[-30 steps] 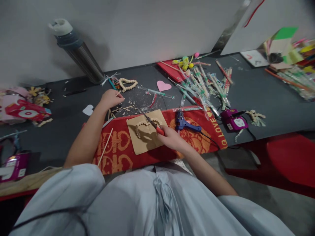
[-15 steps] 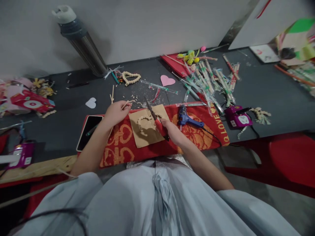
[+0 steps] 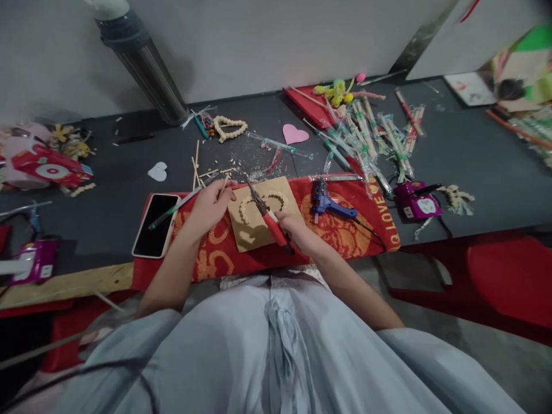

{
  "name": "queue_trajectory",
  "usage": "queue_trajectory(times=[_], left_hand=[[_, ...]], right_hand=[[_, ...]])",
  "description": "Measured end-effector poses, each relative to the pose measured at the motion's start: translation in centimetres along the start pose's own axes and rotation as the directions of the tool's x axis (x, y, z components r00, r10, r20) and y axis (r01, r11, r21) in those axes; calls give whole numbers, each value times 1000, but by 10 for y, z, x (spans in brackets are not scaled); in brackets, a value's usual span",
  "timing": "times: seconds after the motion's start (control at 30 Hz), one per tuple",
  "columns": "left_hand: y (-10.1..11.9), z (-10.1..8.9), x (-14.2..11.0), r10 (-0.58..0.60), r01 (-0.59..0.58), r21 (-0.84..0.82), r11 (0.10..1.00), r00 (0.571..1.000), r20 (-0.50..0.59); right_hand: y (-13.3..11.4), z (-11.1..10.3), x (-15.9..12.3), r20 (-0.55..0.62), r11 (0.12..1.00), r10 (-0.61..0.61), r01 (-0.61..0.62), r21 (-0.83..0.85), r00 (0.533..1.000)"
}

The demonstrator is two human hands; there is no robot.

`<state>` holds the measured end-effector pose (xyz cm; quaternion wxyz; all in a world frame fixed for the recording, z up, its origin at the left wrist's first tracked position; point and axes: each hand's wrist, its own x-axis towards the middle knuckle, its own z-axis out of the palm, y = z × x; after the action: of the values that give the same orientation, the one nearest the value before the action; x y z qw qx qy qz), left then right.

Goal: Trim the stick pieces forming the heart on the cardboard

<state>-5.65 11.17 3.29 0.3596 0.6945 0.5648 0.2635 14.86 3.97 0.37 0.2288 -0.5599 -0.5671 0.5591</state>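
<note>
My right hand [image 3: 297, 230] is closed round the red handles of a pair of pliers [image 3: 268, 215], whose dark jaws point up and left over a brown card [image 3: 276, 187]. On the card lies a partly hidden curved outline of small pale pieces [image 3: 279, 199]. My left hand [image 3: 212, 208] pinches a short thin wooden stick [image 3: 223, 185] just left of the card. Several more wooden sticks [image 3: 196, 164] lie beyond that hand. Card and hands are above a red patterned towel [image 3: 224, 259].
A phone [image 3: 156, 227] lies left of my left arm. On the right are a blue glue gun [image 3: 332, 208] with a cord and a purple box [image 3: 417, 201]. Behind sit a pale heart frame [image 3: 230, 130], a pink paper heart [image 3: 295, 134], wrapped stick bundles [image 3: 364, 132] and a tall bottle [image 3: 149, 72].
My left hand has shifted toward the card and turned with its stick. The pliers have moved left, their tips nearer that stick. The view has tilted slightly down.
</note>
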Motion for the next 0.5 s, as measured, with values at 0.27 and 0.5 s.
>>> queue_trajectory(times=[0.27, 0.5], left_hand=[[8, -4, -4, 71, -78, 84, 993, 993, 90], [8, -2, -3, 73, -79, 46, 996, 990, 123]], right_hand=[[-12, -3, -7, 121, 971, -95, 65, 228, 988], [-15, -5, -9, 160, 983, -81, 53, 173, 984]])
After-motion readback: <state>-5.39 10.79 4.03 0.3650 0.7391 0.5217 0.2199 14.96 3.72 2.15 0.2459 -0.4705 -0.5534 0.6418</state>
